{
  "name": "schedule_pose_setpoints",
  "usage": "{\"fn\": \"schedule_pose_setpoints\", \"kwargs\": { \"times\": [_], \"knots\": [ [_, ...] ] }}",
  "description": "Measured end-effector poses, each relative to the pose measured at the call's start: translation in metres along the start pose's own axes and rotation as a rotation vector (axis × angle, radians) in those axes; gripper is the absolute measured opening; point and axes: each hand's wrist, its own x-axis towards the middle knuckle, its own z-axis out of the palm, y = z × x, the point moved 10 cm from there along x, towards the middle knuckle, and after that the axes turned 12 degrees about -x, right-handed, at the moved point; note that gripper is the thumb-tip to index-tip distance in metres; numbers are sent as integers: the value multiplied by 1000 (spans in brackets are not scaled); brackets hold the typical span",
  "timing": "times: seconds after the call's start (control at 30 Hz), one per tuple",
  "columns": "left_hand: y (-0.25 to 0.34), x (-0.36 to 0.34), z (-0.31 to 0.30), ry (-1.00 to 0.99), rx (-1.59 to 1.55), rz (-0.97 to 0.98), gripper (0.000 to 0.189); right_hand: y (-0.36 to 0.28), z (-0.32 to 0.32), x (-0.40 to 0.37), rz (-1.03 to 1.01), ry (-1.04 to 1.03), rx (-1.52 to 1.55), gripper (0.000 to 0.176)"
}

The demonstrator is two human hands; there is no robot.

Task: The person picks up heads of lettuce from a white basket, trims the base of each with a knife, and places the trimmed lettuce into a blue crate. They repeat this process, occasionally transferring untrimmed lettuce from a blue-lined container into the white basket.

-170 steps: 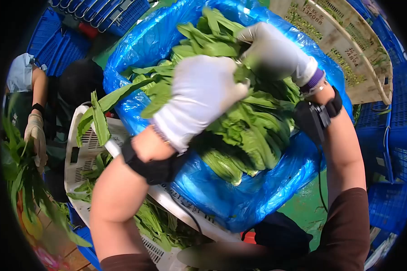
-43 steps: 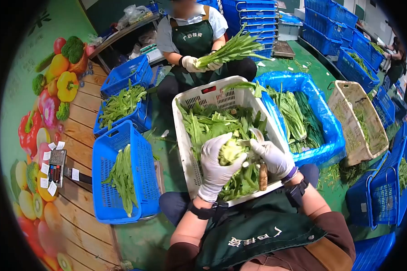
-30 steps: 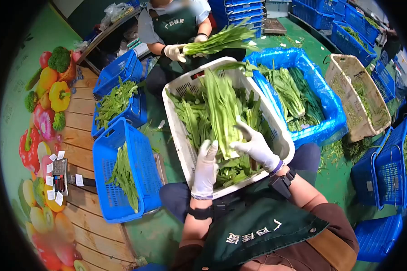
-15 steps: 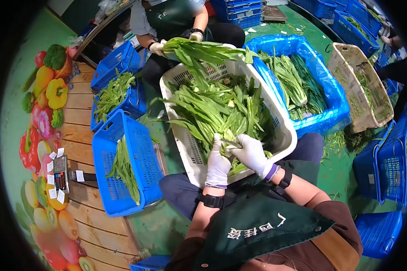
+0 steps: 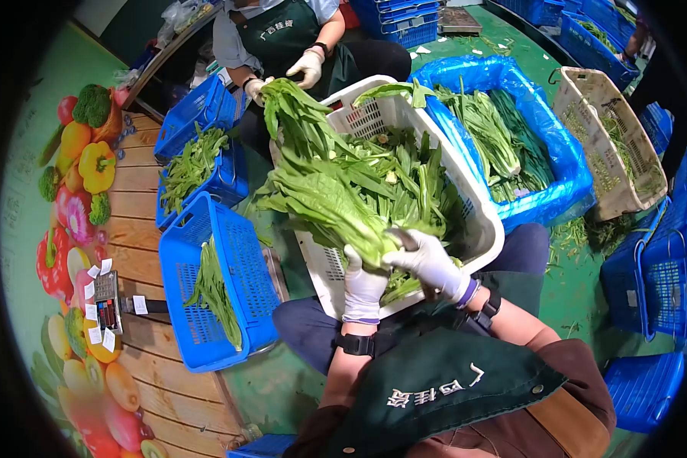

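Note:
My left hand (image 5: pixel 364 286), in a white glove, is closed around the base of a bunch of leafy greens (image 5: pixel 328 202). My right hand (image 5: pixel 429 263), also gloved, is closed at the cut end of the bunch, with a dark tool that looks like a knife partly showing at its fingers. Both hands are over the near end of a white crate (image 5: pixel 490 229) that holds more loose greens (image 5: pixel 424 179). The leaves of the bunch point away from me, to the upper left.
Across the crate, a co-worker (image 5: pixel 282 38) in gloves holds another bunch. Blue baskets (image 5: pixel 177 305) with greens stand at the left. A blue-lined crate (image 5: pixel 572 175) of greens and a beige crate (image 5: pixel 649 168) are at the right. A scale (image 5: pixel 108 301) lies far left.
The bunch in my left hand is raised and spread wider, with its base more visible. My right hand has shifted slightly. The co-worker's one hand has come off their greens, which now hang lower.

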Motion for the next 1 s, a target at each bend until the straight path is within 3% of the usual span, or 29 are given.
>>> {"fn": "schedule_pose_setpoints", "kwargs": {
  "times": [0.03, 0.1, 0.13, 0.17, 0.2, 0.23, 0.3, 0.37, 0.43, 0.57, 0.6, 0.67, 0.7, 0.77, 0.83, 0.87, 0.9, 0.93, 0.97, 1.0],
  "knots": [
    [0, -5, 26, -76, -17, -1, 92, -11, 1, 0, -251, 100, -224, 38],
    [14, -10, 42, -91, 257, 35, 101, -24, 2, -11, -497, 261, -567, 28],
    [20, -12, 32, -16, 212, 50, 98, -28, 1, -13, -526, 334, -647, 23],
    [24, -12, 22, 56, 169, 62, 95, -24, 3, -11, -527, 339, -641, 23],
    [19, -11, 33, -58, 124, 52, 84, -11, 4, -5, -484, 355, -659, 24],
    [23, -10, 23, 36, 208, 153, 74, -1, 6, -1, -439, 369, -677, 26],
    [19, -9, -14, 252, 78, 109, 63, 0, 5, 1, -442, 379, -653, 23],
    [15, -14, -17, 262, 20, 85, 61, 29, -18, 8, -80, 368, -202, 20],
    [12, -18, -18, 273, -41, 61, 59, 16, -51, 2, -189, 548, -216, 18],
    [20, -18, -41, 183, -223, -26, 61, 4, -109, -23, -55, 668, 80, 21],
    [25, -18, -42, 182, -199, 2, 63, 8, -117, -21, -56, 663, 76, 21],
    [26, -21, -39, 184, -173, 22, 64, 15, -109, -2, 10, 476, -810, 28],
    [26, -22, -29, 163, -169, 54, 66, 52, -101, 10, 86, 366, -878, 33],
    [25, -17, -16, 90, -179, 98, 76, 25, -47, 1, -154, 219, -469, 40],
    [19, -21, 6, 30, -58, 88, 80, 20, -2, 1, -97, 10, -24, 40],
    [17, -23, -1, -22, 54, 42, 87, 17, 8, 0, -127, 5, -42, 40],
    [13, -23, 43, -141, 230, 59, 97, 15, 15, -1, -156, 0, -56, 41],
    [19, -27, 24, -84, 282, 13, 101, -9, 11, -9, -341, 108, -215, 38],
    [26, -31, 6, -28, 329, -30, 106, -8, 11, -7, -339, 107, -211, 38],
    [32, -31, 10, 18, 293, 5, 105, -16, 9, -8, -430, 186, -425, 35]
  ]
}}
